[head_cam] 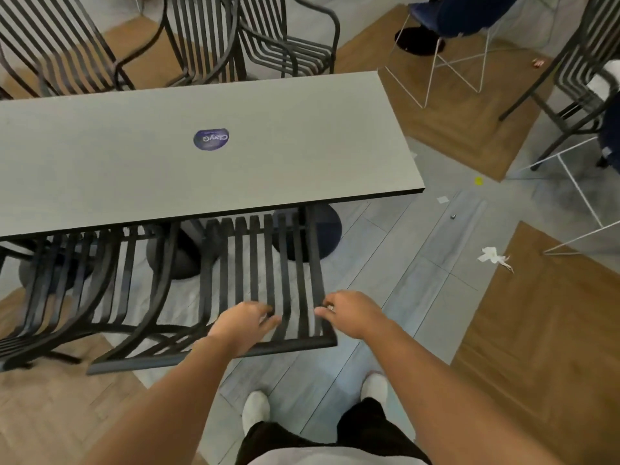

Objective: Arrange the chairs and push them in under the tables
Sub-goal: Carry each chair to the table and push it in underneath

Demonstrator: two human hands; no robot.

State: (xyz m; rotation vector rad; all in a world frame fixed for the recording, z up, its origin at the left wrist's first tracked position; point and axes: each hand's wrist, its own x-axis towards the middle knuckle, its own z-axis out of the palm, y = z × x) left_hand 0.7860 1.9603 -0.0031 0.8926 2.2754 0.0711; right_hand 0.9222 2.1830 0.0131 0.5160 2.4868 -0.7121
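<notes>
A black slatted metal chair (255, 263) stands at the near side of a long grey table (302, 146), its seat tucked under the tabletop and its back towards me. My left hand (243, 322) rests on the chair back, fingers curled between the slats. My right hand (349, 312) grips the right edge of the back near its top rail. A second black slatted chair (77, 283) stands beside it on the left, also partly under the table.
More black chairs (268, 38) stand at the table's far side. White wire-legged stools (446, 62) stand at the upper right and right. A crumpled napkin (493, 258) and small litter lie on the floor. My white shoes (255, 409) are below.
</notes>
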